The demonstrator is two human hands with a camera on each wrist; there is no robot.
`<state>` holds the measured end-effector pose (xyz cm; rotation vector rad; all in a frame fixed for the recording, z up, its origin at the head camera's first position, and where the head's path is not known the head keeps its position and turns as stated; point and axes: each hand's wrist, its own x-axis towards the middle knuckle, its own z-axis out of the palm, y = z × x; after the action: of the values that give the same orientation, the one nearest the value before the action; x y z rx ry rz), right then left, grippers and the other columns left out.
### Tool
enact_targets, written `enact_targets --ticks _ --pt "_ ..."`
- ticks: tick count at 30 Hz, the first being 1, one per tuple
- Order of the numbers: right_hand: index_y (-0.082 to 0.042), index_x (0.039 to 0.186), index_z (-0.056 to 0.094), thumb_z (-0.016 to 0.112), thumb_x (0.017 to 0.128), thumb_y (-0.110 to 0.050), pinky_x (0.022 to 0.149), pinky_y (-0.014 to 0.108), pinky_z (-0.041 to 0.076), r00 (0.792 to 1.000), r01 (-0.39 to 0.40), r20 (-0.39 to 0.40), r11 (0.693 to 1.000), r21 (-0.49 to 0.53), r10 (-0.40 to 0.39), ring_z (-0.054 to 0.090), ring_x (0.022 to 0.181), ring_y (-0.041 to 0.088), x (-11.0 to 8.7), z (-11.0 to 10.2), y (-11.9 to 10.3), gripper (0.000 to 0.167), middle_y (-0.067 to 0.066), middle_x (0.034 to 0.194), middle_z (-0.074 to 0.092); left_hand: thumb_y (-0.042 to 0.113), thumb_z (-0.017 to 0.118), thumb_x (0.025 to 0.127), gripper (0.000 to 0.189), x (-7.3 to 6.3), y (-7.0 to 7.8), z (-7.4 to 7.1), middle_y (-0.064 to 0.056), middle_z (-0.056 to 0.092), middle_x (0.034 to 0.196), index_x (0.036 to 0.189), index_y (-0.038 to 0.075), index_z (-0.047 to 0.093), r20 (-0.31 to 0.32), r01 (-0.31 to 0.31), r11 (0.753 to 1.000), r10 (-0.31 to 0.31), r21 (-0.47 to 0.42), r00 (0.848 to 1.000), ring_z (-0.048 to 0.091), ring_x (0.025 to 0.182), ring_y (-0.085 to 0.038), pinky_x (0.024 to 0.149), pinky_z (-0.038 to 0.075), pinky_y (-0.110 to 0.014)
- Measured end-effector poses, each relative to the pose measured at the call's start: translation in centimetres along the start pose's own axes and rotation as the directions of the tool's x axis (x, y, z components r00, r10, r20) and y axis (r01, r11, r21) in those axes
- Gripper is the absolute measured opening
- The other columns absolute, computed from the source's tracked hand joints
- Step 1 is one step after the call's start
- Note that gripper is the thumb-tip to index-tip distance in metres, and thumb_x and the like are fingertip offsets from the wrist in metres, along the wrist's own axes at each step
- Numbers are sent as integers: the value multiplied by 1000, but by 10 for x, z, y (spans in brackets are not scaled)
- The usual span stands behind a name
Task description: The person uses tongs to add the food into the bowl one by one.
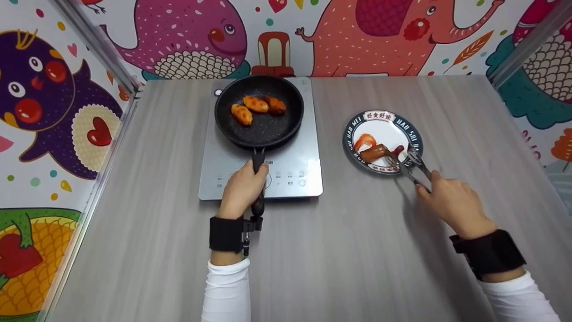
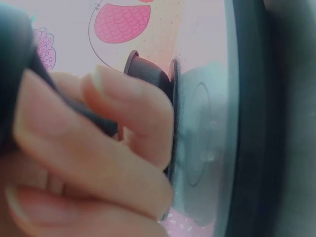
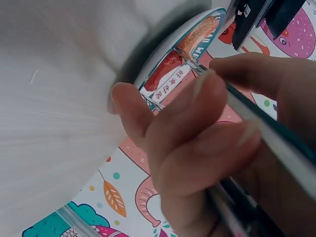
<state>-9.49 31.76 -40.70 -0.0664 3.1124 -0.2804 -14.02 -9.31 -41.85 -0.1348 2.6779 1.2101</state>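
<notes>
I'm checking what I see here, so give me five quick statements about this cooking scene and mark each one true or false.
1. The left-hand grip is around the handle of the frying pan. True.
2. The browned food pieces in the frying pan number five. False: there are three.
3. The right-hand grip holds metal tongs. True.
4. The plate is plain white all over. False: its dark rim bears white lettering.
5. In the head view, the plate is to the right of the induction cooktop. True.
</notes>
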Motion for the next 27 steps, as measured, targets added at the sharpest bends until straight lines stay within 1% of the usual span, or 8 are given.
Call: enact_targets --ticks 3,7,10,12,17,20,23,27 --pt "3 84 44 50 88 -34 36 42 29 1000 4 14 1000 -3 -4 43 44 32 4 1 -2 37 16 56 46 49 36 91 35 0 0 -1 -3 53 65 86 17 49 -4 -6 1000 6 8 1000 50 55 -21 53 36 -33" --pt "4 84 45 51 87 -35 37 40 30 998 -9 56 1000 -12 10 44 46 31 8 2 -3 40 15 58 46 48 36 91 35 0 -1 -1 -3 54 65 87 17 50 3 1 1000 -1 9 1000 50 54 -21 52 36 -33" --pt "4 85 45 52 87 -36 39 41 32 997 -24 77 1000 -15 25 46 49 33 12 1 -3 40 18 60 48 48 36 91 36 0 -1 0 -3 54 65 85 16 50 -3 -3 1000 3 12 1000 51 54 -21 52 37 -33" --pt "4 87 46 52 87 -35 39 43 33 997 -28 78 1000 -13 29 47 50 36 14 1 -3 39 20 62 49 47 36 91 36 1 0 0 -3 54 65 84 15 50 -9 -10 1000 10 18 1000 51 54 -21 52 37 -33" --pt "3 88 47 51 87 -31 39 47 32 999 -1 39 1000 -2 1 48 51 42 18 4 -4 34 25 63 51 47 37 91 35 2 0 0 -4 54 65 84 16 49 -13 -1 1000 1 29 1000 51 54 -21 52 37 -33" --pt "0 86 46 52 87 -27 38 46 30 1000 25 -3 1000 4 -25 46 48 41 20 7 -4 28 24 61 50 48 36 91 35 1 0 0 -3 55 66 85 16 49 -3 8 999 -8 32 1000 51 55 -21 52 37 -33" --pt "-2 85 45 54 86 -24 36 43 28 998 50 -38 999 9 -50 45 45 38 22 10 -2 24 20 57 48 48 36 91 35 1 1 0 -3 54 66 86 16 50 -9 8 1000 -8 30 1000 51 55 -21 52 37 -33" --pt "-4 87 45 55 85 -22 36 43 29 997 65 -39 998 26 -64 46 47 39 27 13 4 20 21 59 50 47 37 91 33 1 1 0 -3 54 65 85 17 50 -19 9 1000 -9 24 1000 50 55 -21 52 37 -33"
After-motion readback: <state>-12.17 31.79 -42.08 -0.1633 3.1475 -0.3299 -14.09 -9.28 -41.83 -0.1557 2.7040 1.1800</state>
